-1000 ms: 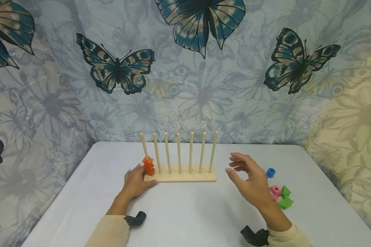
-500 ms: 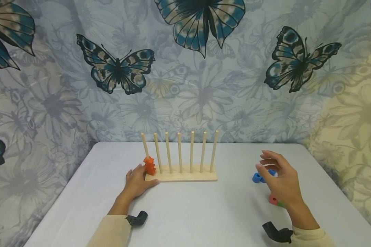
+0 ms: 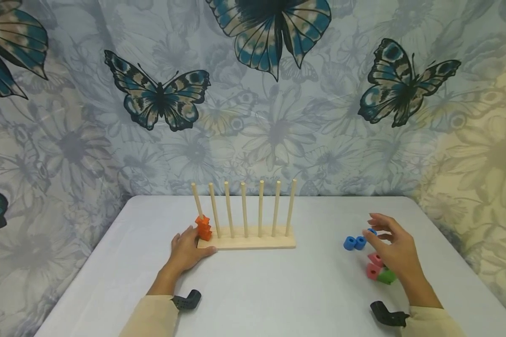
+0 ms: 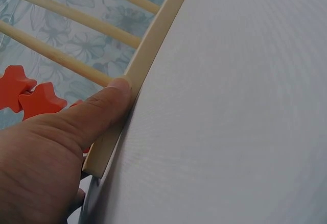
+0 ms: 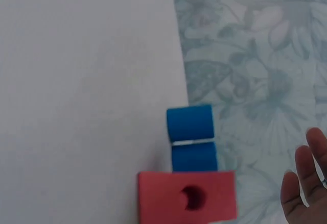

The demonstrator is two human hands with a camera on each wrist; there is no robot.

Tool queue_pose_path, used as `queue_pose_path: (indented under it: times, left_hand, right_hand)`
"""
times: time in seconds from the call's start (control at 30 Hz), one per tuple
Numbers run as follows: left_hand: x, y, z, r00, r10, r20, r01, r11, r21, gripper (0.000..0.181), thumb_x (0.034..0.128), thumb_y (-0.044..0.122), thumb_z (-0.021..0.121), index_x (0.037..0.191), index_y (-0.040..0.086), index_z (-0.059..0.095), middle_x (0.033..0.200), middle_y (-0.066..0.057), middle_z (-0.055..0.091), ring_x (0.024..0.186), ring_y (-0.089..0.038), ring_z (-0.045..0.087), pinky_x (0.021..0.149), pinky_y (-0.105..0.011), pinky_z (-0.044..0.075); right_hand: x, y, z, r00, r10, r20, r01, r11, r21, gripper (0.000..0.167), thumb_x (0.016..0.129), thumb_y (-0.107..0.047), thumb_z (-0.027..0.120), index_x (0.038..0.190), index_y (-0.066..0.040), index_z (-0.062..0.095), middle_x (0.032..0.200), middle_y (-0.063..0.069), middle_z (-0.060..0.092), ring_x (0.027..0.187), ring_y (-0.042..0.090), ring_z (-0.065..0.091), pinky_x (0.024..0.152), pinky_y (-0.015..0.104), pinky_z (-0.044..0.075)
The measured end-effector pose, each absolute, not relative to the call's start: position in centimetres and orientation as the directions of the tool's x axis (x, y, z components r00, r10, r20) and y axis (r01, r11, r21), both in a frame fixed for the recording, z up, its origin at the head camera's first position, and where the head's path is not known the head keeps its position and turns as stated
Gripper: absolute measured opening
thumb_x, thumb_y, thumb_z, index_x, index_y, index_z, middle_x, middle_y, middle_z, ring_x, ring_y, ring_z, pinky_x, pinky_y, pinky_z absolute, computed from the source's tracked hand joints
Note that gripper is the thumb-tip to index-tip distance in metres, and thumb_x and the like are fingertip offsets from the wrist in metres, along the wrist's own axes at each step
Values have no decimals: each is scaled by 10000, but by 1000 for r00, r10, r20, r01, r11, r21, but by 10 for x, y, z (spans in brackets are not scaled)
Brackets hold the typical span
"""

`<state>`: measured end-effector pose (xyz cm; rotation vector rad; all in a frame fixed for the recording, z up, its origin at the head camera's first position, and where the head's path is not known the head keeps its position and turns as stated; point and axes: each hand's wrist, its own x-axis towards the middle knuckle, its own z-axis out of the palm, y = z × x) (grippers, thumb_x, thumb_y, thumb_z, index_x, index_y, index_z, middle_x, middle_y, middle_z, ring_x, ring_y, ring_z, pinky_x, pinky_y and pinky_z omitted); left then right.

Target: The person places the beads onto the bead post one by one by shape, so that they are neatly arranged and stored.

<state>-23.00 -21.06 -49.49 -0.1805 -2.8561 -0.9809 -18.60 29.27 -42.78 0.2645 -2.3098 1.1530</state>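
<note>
A wooden peg stand (image 3: 253, 242) with several upright pegs sits on the table; orange star-shaped beads (image 3: 203, 228) are stacked on its leftmost peg. My left hand (image 3: 185, 252) grips the left end of the base, its thumb (image 4: 104, 106) along the front edge. Over at the right, my right hand (image 3: 399, 250) hovers with loosely bent fingers and holds nothing. Near its fingertips are blue cylinder beads (image 3: 349, 243), one partly hidden behind the fingers. Below the hand lie pink beads (image 3: 373, 271) with holes and green beads (image 3: 386, 276), partly covered by it.
The white table (image 3: 278, 290) reaches back to a wall hanging (image 3: 278, 131) printed with butterflies and flowers. Black wrist cameras (image 3: 188, 299) jut inward from both sleeves.
My right hand has moved right, away from the stand, to above the loose beads. The left hand has stayed on the base, and the stand has not moved.
</note>
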Motion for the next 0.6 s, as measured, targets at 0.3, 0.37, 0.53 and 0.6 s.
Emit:
queue_pose_path:
  times: [0.3, 0.37, 0.53, 0.6]
  left_hand:
    - [-230, -210, -495, -987, 75, 144, 147, 788, 597, 733, 745, 431, 817, 1324, 66, 556, 1379, -166, 515, 1368, -394, 293, 1076, -605, 43]
    - [-230, -211, -495, -988, 71, 138, 140, 792, 594, 736, 746, 437, 814, 1324, 62, 555, 1380, -176, 510, 1367, -399, 294, 1077, -603, 46]
    - [-230, -211, -496, -990, 69, 121, 128, 794, 594, 746, 741, 456, 811, 1324, 69, 554, 1392, -167, 502, 1373, -400, 283, 1082, -598, 42]
    - [-229, -210, -495, -991, 68, 118, 125, 792, 598, 751, 737, 458, 814, 1325, 70, 553, 1397, -162, 498, 1376, -396, 277, 1084, -595, 39]
  right_hand:
    - [-190, 312, -446, -902, 13, 431, -298, 704, -645, 384, 902, -157, 699, 1250, -39, 585, 1107, 172, 625, 966, 156, 542, 727, 122, 428]
    - [-192, 314, -449, -912, -6, 410, -291, 713, -637, 386, 905, -165, 695, 1254, -45, 582, 1106, 174, 628, 963, 177, 547, 720, 130, 431]
    - [-197, 315, -458, -930, -36, 366, -275, 728, -628, 411, 904, -168, 695, 1271, -29, 572, 1104, 178, 631, 966, 275, 569, 696, 158, 451]
    - [-198, 315, -461, -936, -41, 349, -267, 730, -629, 421, 897, -160, 701, 1270, -12, 571, 1105, 195, 631, 972, 324, 579, 688, 168, 461]
